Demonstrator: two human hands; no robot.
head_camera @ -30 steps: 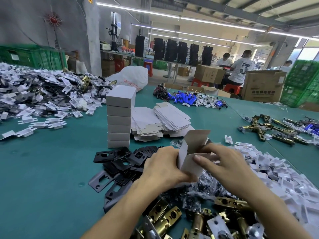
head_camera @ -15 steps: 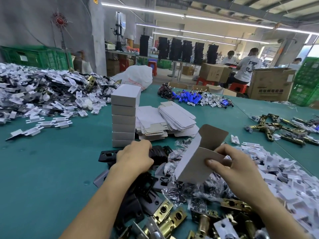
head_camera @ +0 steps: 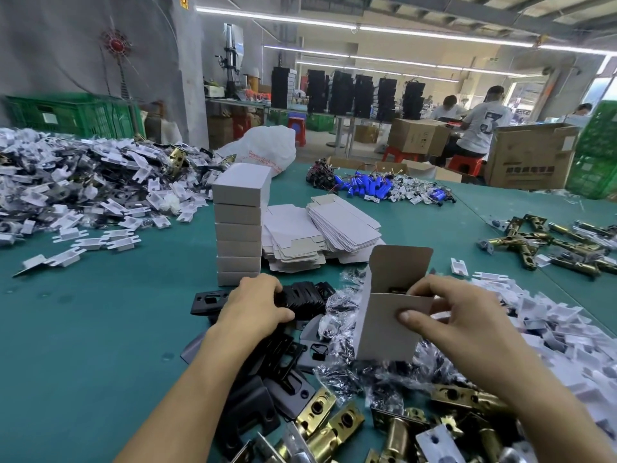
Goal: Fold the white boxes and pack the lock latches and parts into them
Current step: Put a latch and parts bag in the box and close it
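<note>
White box [head_camera: 380, 332] stands upright in the right hand [head_camera: 457, 315], held above the clutter at the near middle of the green bench [head_camera: 83, 345]. Its top flap stands open and tilts away, showing a grey-brown inside. Something dark sits just inside the mouth, too hidden to tell what. The right thumb presses on the near face of the box while the fingers [head_camera: 422, 289] curl over its top rim, so the box is pinched between them.

The left hand [head_camera: 257, 304] is left of the box and apart from it, palm down. Its fingers curl round the near end of a row of black plates [head_camera: 303, 297] lying on the bench. More such plates spread toward the near edge under the left forearm.

Clear bags of small parts [head_camera: 347, 375] lie beneath the box, and brass latches [head_camera: 330, 422] lie nearest of all. Just beyond the left hand rises a stack of folded boxes [head_camera: 238, 225], with flat box blanks [head_camera: 337, 225] fanned beside it on the right. White plastic pieces [head_camera: 551, 325] cover the bench to the right, and a bigger mixed heap [head_camera: 83, 182] lies at the far left. Blue parts [head_camera: 364, 188] lie at the far middle. Beyond the bench, seated people [head_camera: 480, 128] work beside cardboard cartons [head_camera: 531, 158].
</note>
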